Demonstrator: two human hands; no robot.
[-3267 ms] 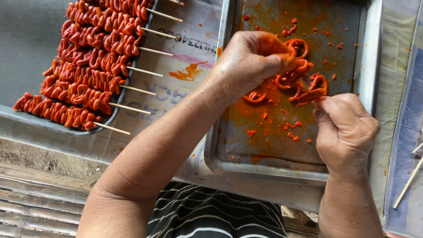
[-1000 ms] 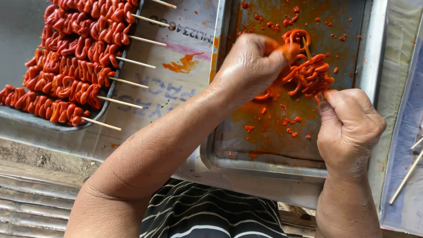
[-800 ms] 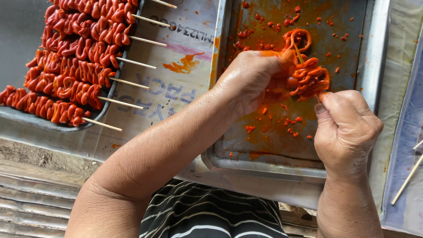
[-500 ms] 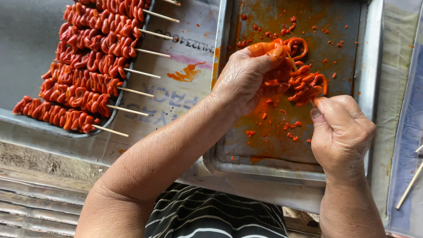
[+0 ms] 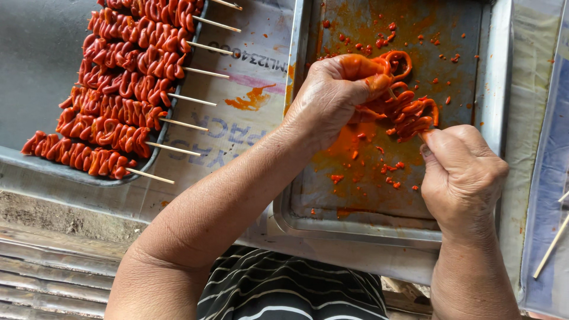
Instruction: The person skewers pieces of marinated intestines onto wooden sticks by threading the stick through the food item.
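Observation:
Over a metal tray (image 5: 495, 89) smeared with orange sauce, my left hand (image 5: 335, 95) pinches a strand of red-orange marinated meat (image 5: 409, 112) and presses it along a thin wooden skewer. My right hand (image 5: 462, 175) is closed around the lower end of that skewer, whose stick is mostly hidden by my fingers and the folded meat. A loose loop of the strand (image 5: 402, 60) curls just beyond my left fingertips.
A second tray (image 5: 35, 65) at the left holds several finished skewers (image 5: 112, 95) in rows, sticks pointing right. Printed cardboard (image 5: 237, 112) with a sauce stain lies between the trays. Spare bare skewers (image 5: 551, 240) lie at the right edge on a blue sheet.
My left hand has shifted along the skewer, pushing more meat folds down toward my right hand. The meat bunch is tighter than before; my right hand has stayed put.

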